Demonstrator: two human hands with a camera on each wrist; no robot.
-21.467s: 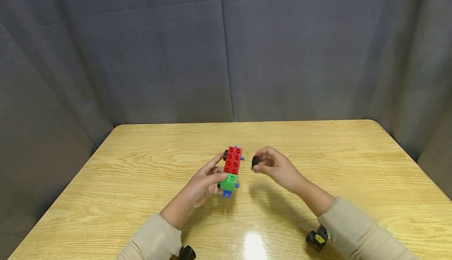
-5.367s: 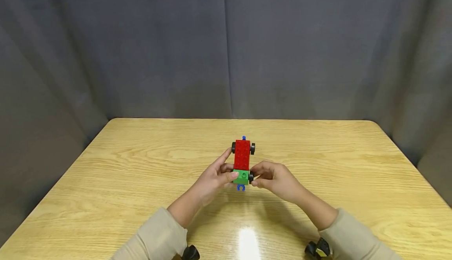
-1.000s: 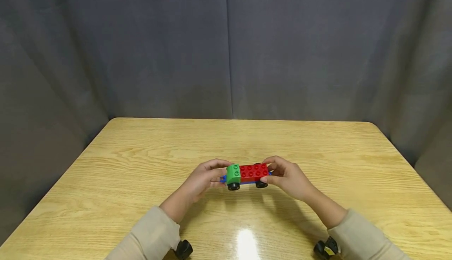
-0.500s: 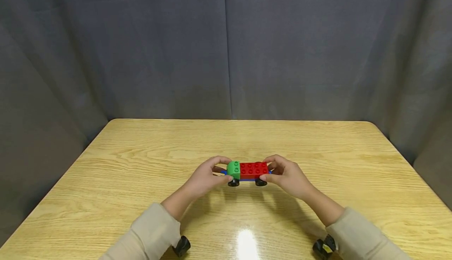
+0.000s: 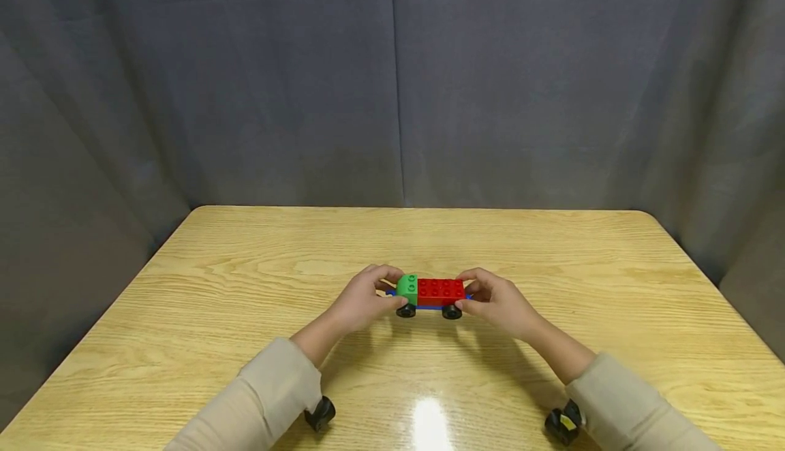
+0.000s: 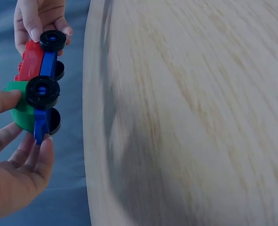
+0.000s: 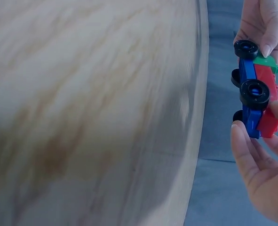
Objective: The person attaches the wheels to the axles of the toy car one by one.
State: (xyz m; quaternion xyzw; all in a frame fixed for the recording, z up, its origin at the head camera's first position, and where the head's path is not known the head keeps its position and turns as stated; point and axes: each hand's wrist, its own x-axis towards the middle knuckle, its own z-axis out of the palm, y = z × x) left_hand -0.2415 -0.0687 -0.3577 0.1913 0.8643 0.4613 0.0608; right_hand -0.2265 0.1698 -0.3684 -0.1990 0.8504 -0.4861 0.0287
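A toy car [image 5: 440,290] built of plastic blocks is held sideways between both hands, its wheels facing down. Its red brick [image 6: 31,61] and green brick [image 5: 407,287] sit on a blue base [image 7: 250,70] with black wheels [image 6: 42,92]. My left hand [image 5: 366,298] grips the green end, thumb on the near side and fingers behind. At the red end my right hand [image 5: 499,304] pinches the car near the rear wheel [image 5: 452,312]. Both wrist views show the car raised above the tabletop, with the hands at its two ends.
A wooden table [image 5: 257,260] with rounded far corners lies under the hands. Dark grey curtains [image 5: 306,97] hang behind it and on both sides. A black wrist camera [image 5: 320,413] is under the left sleeve, another camera [image 5: 563,424] under the right.
Earlier, the right hand held a loose black wheel beside the car; all its wheels are now on. The car has turned sideways, and over the last second the left hand shifted its hold around the green end.
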